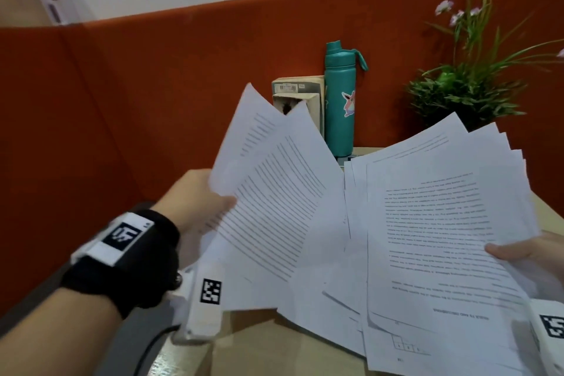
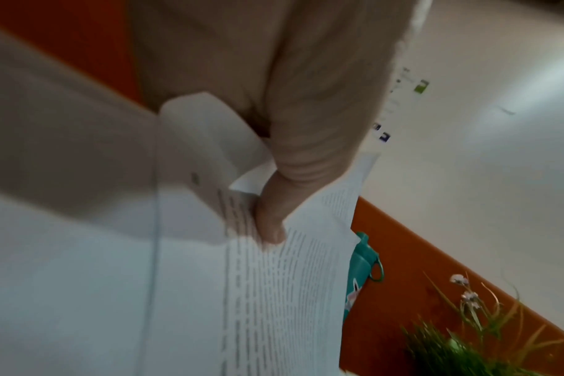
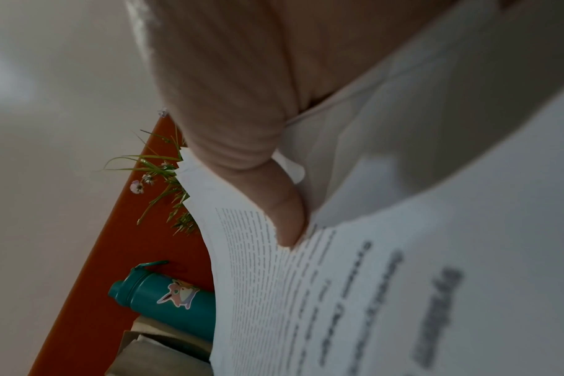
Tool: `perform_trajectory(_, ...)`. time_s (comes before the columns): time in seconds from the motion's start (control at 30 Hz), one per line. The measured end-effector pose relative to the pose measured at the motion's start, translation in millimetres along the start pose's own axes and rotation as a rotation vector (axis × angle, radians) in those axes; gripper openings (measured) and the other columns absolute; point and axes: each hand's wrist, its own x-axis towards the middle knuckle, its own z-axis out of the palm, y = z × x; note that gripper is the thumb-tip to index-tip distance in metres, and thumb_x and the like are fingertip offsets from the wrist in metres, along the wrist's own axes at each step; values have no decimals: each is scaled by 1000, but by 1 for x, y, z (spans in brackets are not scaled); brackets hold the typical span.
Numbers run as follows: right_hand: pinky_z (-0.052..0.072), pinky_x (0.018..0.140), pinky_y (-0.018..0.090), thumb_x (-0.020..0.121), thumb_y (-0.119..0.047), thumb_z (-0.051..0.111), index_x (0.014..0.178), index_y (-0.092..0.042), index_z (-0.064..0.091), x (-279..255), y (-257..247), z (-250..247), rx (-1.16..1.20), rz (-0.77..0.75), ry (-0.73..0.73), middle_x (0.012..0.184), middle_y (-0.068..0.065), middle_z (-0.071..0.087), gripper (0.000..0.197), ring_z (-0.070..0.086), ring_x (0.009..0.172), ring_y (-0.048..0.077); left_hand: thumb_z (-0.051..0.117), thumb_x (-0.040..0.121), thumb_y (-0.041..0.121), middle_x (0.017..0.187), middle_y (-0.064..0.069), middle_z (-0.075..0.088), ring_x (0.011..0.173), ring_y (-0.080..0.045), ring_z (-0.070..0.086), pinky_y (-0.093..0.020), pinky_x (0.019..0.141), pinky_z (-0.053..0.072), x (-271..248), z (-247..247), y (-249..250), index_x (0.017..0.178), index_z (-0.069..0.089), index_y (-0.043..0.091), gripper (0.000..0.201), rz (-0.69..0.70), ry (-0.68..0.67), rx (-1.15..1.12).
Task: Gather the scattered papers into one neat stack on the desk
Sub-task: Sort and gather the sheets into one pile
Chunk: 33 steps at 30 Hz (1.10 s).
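Observation:
My left hand [image 1: 210,207] pinches a fanned bundle of printed sheets [image 1: 274,192] by their left edge, lifted above the desk; the left wrist view shows its thumb [image 2: 271,221] pressed on the top sheet [image 2: 274,305]. At the right edge, my right hand [image 1: 518,250] grips a thicker bundle of printed papers [image 1: 442,238], thumb on top; its thumb [image 3: 287,218] presses the text page [image 3: 338,292] in the right wrist view. Both bundles are held up and splayed, overlapping in the middle. More sheets [image 1: 329,308] show beneath them; whether these lie on the desk I cannot tell.
An orange partition [image 1: 137,101] walls the desk [image 1: 259,345] at the back. Against it stand a teal bottle [image 1: 339,101], a small cardboard box [image 1: 300,98] and a potted plant with pink flowers [image 1: 467,85].

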Motion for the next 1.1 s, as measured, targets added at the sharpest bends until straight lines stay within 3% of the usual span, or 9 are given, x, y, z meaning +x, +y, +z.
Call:
perform_trajectory(0.07,6,116,57,100,-35,36,131,28,12,-16,-6,4,-52,-44,54,136,54,20,74,10,130,68,71,82,8,79,-9,71,69,-25,67,-40,71,57,0,-20,7,91,69,14,11,34,91,24)
perform_trajectory(0.13,42,98,59,57,-25,89,125,13,52,-11,-26,-1,-205,25,168,124,38,59,87,53,115,59,71,82,8,84,-7,71,81,-29,69,-47,82,57,-3,-37,17,76,64,24,18,70,180,11)
perform_trajectory(0.2,48,92,60,29,-24,97,120,-3,63,-20,-37,-2,-285,18,241,116,24,70,99,66,106,47,70,83,8,82,-2,69,79,-27,68,-43,80,56,-5,-52,28,76,62,23,18,111,240,-66)
perform_trajectory(0.33,37,108,57,51,-17,81,119,-13,65,-47,-62,49,-298,-135,312,117,13,72,70,64,112,38,65,86,2,96,-10,69,72,-18,66,-32,74,54,-2,-59,41,113,64,4,26,114,252,-384)
perform_trajectory(0.47,36,110,50,34,-30,92,118,-14,65,-49,-71,91,-253,-184,339,120,9,71,90,62,115,35,57,87,-9,91,-15,74,59,-18,72,-26,55,59,0,-11,37,117,62,-6,30,-33,16,-639)
perform_trajectory(0.57,52,88,49,81,-7,66,113,-6,65,-52,-74,116,-264,-196,324,104,19,75,32,72,87,40,54,90,-8,117,-22,67,84,-30,68,-36,71,58,-2,37,28,125,59,-7,36,-156,-137,-716)
perform_trajectory(0.8,51,79,41,93,-14,53,106,-12,67,-55,-70,138,-148,-270,207,89,5,80,19,76,71,22,53,97,8,124,-19,67,113,-37,63,-50,95,50,-6,89,20,128,58,3,32,-319,-382,-764)
perform_trajectory(0.9,54,85,37,84,-40,59,112,-22,67,-53,-71,146,-210,-284,186,103,-2,78,34,75,91,21,55,96,10,123,-14,69,113,-35,63,-52,102,46,-6,94,21,130,57,8,35,-270,-412,-696)
perform_trajectory(1.1,58,86,42,53,-21,86,120,-9,66,-58,-72,143,-318,-297,127,110,9,76,71,74,96,29,71,81,0,132,-7,56,118,-31,59,-49,99,50,-2,69,16,132,26,29,73,-135,-430,-648)
